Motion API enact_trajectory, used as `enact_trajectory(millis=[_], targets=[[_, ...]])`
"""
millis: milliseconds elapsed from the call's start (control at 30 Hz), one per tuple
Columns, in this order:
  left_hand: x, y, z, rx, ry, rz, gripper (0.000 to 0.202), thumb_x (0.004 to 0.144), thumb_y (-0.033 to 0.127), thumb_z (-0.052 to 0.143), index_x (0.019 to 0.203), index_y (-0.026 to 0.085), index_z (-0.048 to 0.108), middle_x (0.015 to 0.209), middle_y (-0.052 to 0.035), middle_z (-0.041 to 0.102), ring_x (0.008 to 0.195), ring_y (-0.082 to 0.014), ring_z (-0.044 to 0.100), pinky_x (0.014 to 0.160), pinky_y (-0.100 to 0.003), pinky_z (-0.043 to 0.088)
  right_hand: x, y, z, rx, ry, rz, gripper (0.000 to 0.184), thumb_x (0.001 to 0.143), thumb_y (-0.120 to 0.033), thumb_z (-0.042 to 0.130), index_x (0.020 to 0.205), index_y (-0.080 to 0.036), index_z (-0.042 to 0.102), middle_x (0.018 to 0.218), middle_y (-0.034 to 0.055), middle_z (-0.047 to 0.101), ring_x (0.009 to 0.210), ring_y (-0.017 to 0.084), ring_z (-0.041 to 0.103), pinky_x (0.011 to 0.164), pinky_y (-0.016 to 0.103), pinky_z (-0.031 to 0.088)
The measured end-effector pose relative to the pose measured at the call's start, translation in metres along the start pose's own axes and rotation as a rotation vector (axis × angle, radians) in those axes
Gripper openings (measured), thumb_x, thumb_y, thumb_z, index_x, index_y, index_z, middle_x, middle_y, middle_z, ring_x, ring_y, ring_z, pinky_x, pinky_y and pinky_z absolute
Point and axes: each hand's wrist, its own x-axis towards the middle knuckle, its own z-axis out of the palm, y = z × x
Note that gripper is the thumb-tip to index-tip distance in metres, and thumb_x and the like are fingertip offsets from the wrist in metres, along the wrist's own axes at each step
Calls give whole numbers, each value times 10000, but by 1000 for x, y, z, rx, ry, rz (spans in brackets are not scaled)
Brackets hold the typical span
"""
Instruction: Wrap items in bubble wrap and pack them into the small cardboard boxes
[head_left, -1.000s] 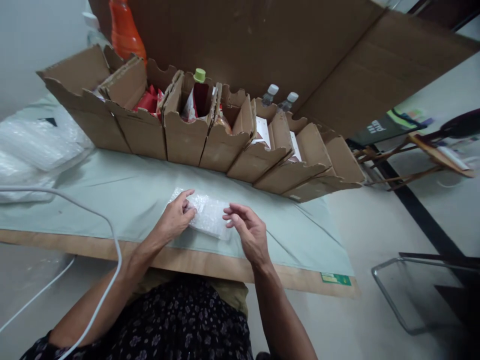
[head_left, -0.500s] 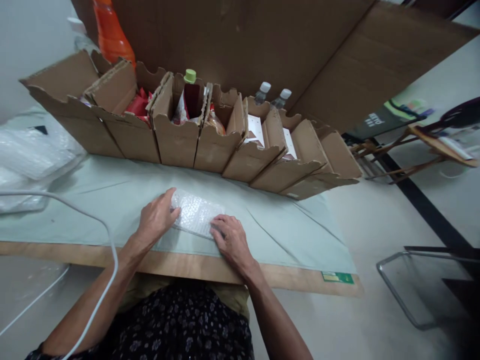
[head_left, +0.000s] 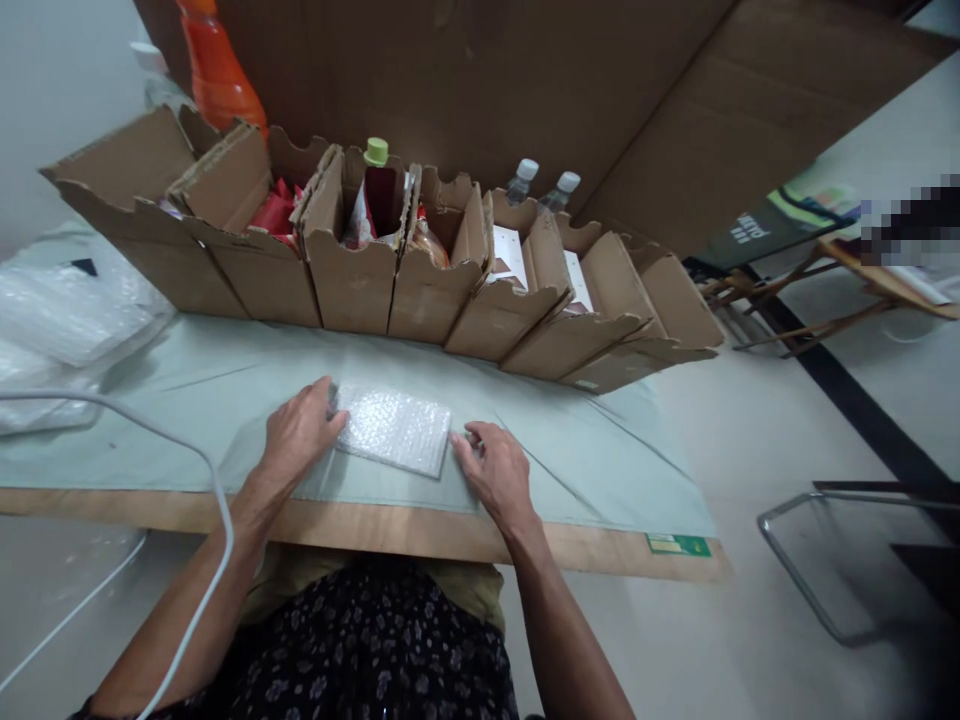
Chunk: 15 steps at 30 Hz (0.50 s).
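Observation:
A flat, rectangular piece of folded bubble wrap (head_left: 394,428) lies on the pale green cloth (head_left: 600,470) in front of me. At its left end my left hand (head_left: 301,432) is closed on the edge, thumb on the near side and fingers beyond. Thin clear film (head_left: 251,440) shows beside the left wrist; whether it belongs to the wrap I cannot tell. My right hand (head_left: 496,465) is just off the wrap's right end, fingers curved and apart, with nothing in it.
Behind the wrap runs a row of open cardboard bins (head_left: 352,285) holding packets and bottles. More bubble wrap (head_left: 75,310) is piled at the left. A white cable (head_left: 214,470) crosses over my left forearm. The table's wooden edge (head_left: 450,533) is nearest me.
My right hand has come off the wrap and moved right, uncovering its right end. My left hand has shifted slightly left, still at the left end.

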Motion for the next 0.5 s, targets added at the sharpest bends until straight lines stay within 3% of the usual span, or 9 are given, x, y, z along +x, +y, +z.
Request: enact_trajectory(millis=[67,133,267,367,500], targets=[[3,0,-2,0,-35,-7,346,884,348,545,1181,206,651,955,-93,758,896,-311,705,688,-351,446,5,-4,4,-7,-37,77,231,913,-439,658,853,-216,665,841,82,689,839,260,614,826,395,456],[4,0,-5,-14,-45,-24,247,849,342,556,1024,222,683,880,-81,752,824,-302,699,640,-339,415,11,-12,12,96,-44,119,203,857,-376,707,772,-222,606,861,83,671,881,260,599,855,394,448],[-2,-3,-9,-224,-20,-10,134,762,369,573,721,244,602,689,-24,677,638,-223,617,596,-308,382,14,-26,15,315,-22,139,120,843,-263,645,780,-229,549,766,8,624,732,179,582,738,307,463],[-16,-5,-13,-588,-16,32,247,706,473,624,694,235,562,625,16,593,576,-167,542,578,-278,398,10,-24,2,432,3,152,111,892,-328,585,880,-227,541,705,-38,583,603,129,541,598,245,441],[-29,3,-11,-995,-122,-60,444,562,539,771,791,215,573,674,19,605,618,-156,569,574,-256,445,4,-9,-8,696,78,183,257,865,-392,625,1037,-212,563,764,-33,592,649,121,561,612,233,459]])
